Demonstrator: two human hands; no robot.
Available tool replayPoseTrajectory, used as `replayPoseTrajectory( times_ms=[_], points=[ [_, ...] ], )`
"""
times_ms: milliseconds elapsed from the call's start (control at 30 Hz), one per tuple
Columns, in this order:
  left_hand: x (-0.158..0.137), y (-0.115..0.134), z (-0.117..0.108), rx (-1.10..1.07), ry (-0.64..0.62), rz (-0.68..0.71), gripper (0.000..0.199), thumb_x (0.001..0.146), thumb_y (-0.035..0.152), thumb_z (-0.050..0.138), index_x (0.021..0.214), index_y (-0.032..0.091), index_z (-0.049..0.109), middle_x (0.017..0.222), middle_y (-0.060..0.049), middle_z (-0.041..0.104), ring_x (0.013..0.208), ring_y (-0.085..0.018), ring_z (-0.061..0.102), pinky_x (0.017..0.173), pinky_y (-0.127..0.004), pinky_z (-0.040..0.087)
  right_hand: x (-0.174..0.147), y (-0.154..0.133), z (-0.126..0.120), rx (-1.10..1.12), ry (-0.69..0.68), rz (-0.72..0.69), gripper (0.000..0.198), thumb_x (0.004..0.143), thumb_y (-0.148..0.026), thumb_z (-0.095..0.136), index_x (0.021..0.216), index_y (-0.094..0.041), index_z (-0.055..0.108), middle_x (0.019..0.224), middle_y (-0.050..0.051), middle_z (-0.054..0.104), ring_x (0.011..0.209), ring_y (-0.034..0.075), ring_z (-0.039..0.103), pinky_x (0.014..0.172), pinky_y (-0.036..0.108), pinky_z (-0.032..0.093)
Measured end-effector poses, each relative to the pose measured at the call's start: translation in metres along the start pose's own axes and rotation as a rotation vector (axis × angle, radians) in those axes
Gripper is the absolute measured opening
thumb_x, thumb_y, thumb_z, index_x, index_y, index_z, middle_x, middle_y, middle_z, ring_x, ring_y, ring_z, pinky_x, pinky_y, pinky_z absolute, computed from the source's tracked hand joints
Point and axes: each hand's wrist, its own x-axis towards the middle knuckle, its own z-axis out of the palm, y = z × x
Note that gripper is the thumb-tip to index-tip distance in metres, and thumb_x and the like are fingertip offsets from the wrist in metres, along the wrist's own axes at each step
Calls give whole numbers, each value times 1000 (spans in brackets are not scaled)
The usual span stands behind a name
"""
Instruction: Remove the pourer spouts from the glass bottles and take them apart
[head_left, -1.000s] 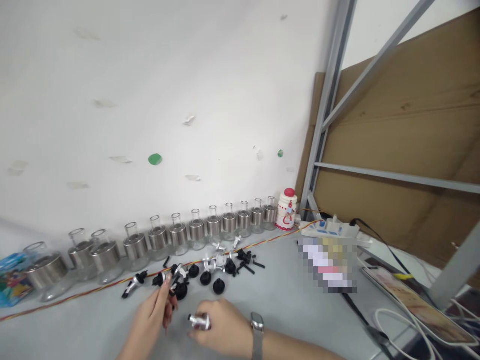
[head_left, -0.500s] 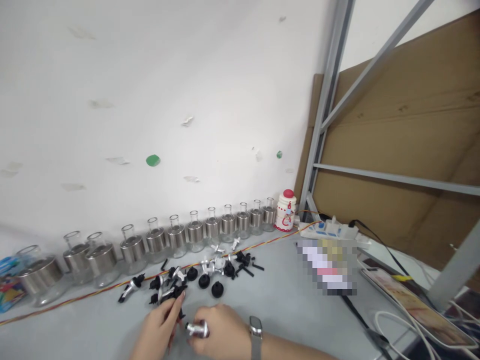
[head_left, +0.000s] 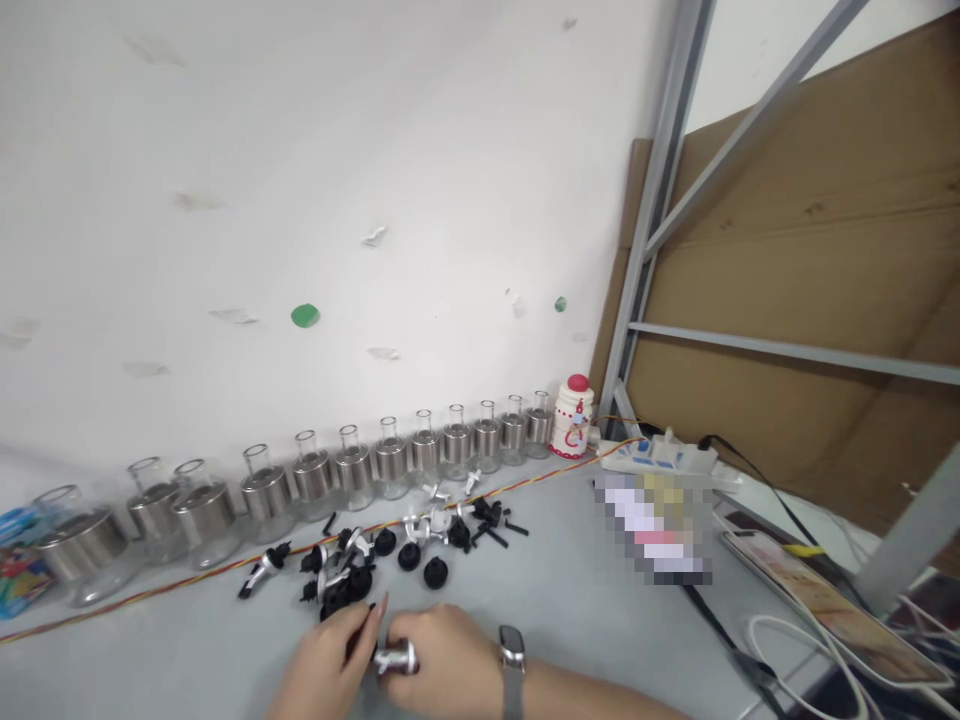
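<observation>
My right hand (head_left: 446, 655), with a watch on its wrist, is closed around a silver bottle pourer (head_left: 395, 658) whose narrow end points left. Close beside it, my left hand (head_left: 326, 665) pinches a small black part (head_left: 360, 630), mostly covered by the fingers. Its fingertips are at the pourer's narrow end; whether the two parts touch I cannot tell. Just beyond my hands lie black round caps (head_left: 436, 572), silver pourers with black stoppers (head_left: 264, 570), white-silver spouts (head_left: 439, 522) and short black tubes (head_left: 493, 537).
Along the wall stands a row of glass bottles (head_left: 266, 492) with metal bands. A red-yellow wire (head_left: 172, 592) crosses the table. Right of it are a white jar with a red lid (head_left: 572, 420), a power strip (head_left: 660, 455), a phone (head_left: 825, 610) and cables. A metal frame (head_left: 645, 200) rises behind.
My left hand has drawn back from the pile toward my right hand, pinching a small black part. More black caps now show where it was. The right hand still holds the pourer, nearly unmoved.
</observation>
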Motion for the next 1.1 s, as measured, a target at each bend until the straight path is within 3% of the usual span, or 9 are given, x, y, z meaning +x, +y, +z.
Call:
replayPoseTrajectory(
  times_ms=[300, 833, 1100],
  points=[
    [2, -5, -4, 103, 131, -36, 35, 81, 40, 37, 60, 20, 57, 58, 0, 62, 55, -13, 57, 54, -17, 38, -2, 0, -1, -8, -41, 11, 30, 71, -43, 43, 92, -27, 59, 83, 0, 68, 76, 19, 62, 59, 22, 40],
    [5, -5, -2, 209, 24, -138, 35, 81, 41, 33, 57, 20, 48, 56, 0, 58, 52, -12, 50, 52, -18, 32, -4, -3, -9, -42, -74, -56, 34, 70, -44, 46, 95, -26, 59, 80, 1, 69, 72, 19, 63, 60, 23, 42],
    [5, 0, -19, 303, 112, -147, 37, 82, 42, 32, 55, 20, 45, 54, 2, 53, 50, -12, 47, 50, -19, 28, -7, -2, -6, -17, -26, -82, 27, 70, -40, 49, 90, -25, 59, 75, 1, 68, 68, 19, 62, 56, 23, 40]
  ],
)
